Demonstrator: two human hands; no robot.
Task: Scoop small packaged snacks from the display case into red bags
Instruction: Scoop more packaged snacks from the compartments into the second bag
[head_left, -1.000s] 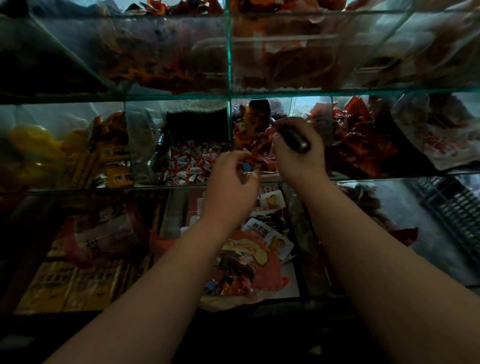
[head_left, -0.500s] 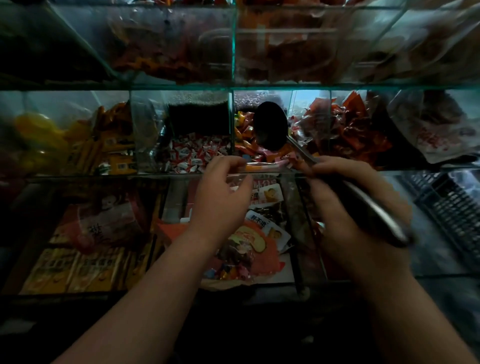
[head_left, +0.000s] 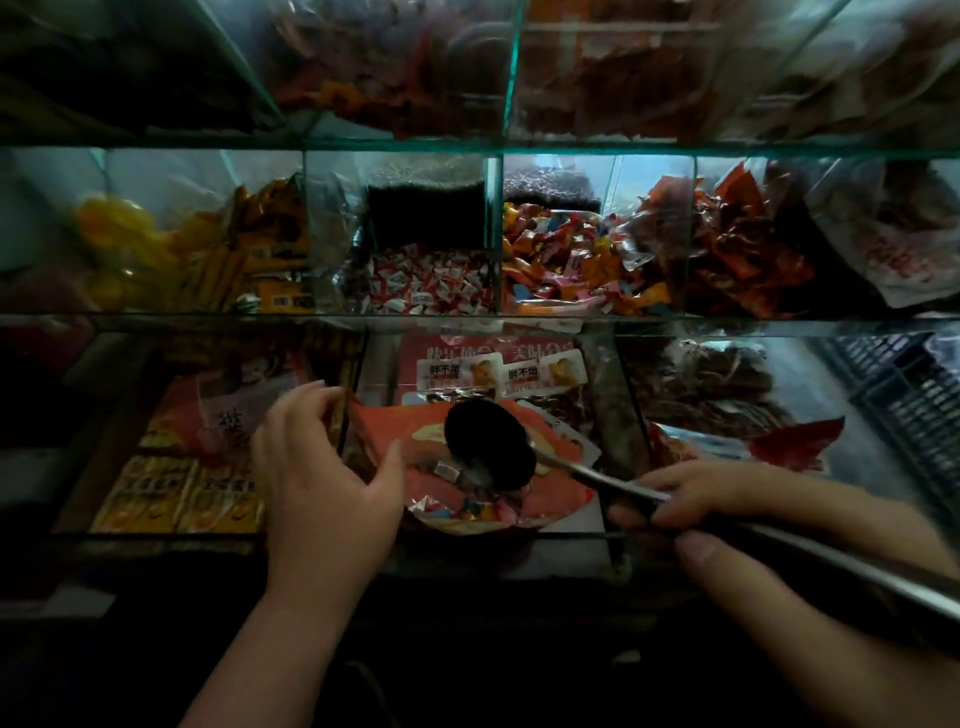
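head view: the left grip (head_left: 327, 483) is at the left rim of the red bag (head_left: 384, 423), which lies open in the lowest middle compartment of the glass display case (head_left: 519, 317). its thumb presses on the bag's edge and its fingers curl over near the glass divider, so it pinches the rim and is only partly open. the right grip (head_left: 727, 512) is closed tightly round the metal handle of the scoop (head_left: 491, 444), fingers wrapped over it and thumb underneath. the scoop's dark round bowl hangs over the mouth of the bag; what is in the bowl cannot be told. small wrapped snacks (head_left: 467, 512) in mixed colours lie inside the bag, just below the bowl. more of the same kind fill the middle-shelf compartment (head_left: 571, 260) above the bag, with red-and-white sweets (head_left: 426, 283) in the compartment to its left. yellow packets (head_left: 176, 499) lie in the lowest left compartment, and a dark crate (head_left: 904, 395) stands at the far right.

half a second ago the scoop's bowl was up in the mixed-snack compartment on the middle shelf; now it is down at the bag. the left grip was at the shelf's front edge then and now sits lower, on the bag's rim. the right grip has the same hold on the handle.
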